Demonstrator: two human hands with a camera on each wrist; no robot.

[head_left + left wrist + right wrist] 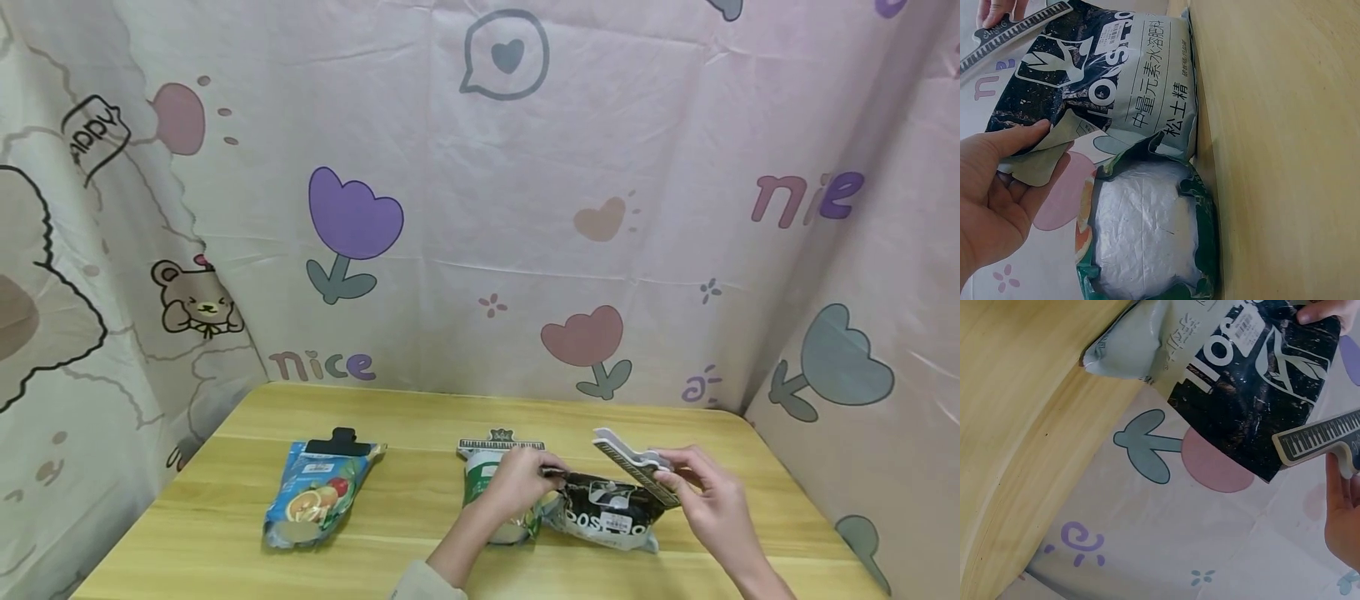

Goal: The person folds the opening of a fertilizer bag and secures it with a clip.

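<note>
A black and pale grey fertilizer bag [600, 500] stands on the table, tilted. My left hand [517, 483] pinches its upper left corner between thumb and fingers, as the left wrist view shows. In my right hand [712, 504] is a bag clip [628, 465] with a piano-key pattern, gripped by its handle. The clip slants up from the bag's upper right corner, and its end overlaps that corner in the right wrist view [1316, 437]. Behind my left forearm, a green bag [1147, 225] stands beside the fertilizer bag, partly hidden in the head view.
Another piano-key clip [501, 445] sits across the green bag's top. Farther left, a blue bag with fruit pictures [318, 492] stands with a black clip [339, 446] on its top. A patterned curtain [465, 208] hangs behind the wooden table [202, 517].
</note>
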